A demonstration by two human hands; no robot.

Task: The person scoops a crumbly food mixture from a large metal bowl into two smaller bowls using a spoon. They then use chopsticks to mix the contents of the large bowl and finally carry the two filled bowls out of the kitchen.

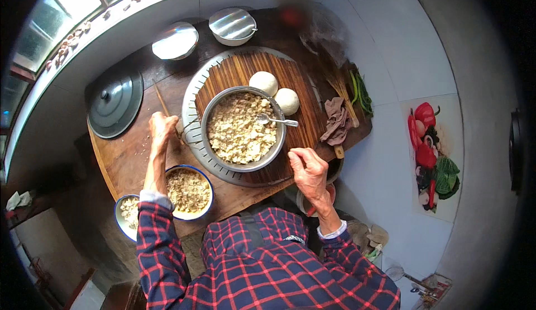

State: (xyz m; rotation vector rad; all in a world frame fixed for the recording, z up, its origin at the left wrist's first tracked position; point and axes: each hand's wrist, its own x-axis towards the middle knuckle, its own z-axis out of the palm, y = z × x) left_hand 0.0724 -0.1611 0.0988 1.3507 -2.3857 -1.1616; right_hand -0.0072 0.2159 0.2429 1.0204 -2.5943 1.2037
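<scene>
A metal bowl of crumbly, pale chopped filling stands on a dark slatted wooden board, with a metal spoon resting in it. Touching the bowl's far right side are two round white dough-like balls. My left hand is curled, left of the board, over a thin wooden stick; whether it grips the stick is hidden. Right of the bowl, by the board's near edge, my right hand has its fingers curled together, with nothing visible in them. Beneath the board shows a round metal tray.
A blue-rimmed bowl and a smaller bowl of filling stand near my left forearm. A dark lid lies far left. Two covered bowls stand behind. On the right are a crumpled cloth and green peppers.
</scene>
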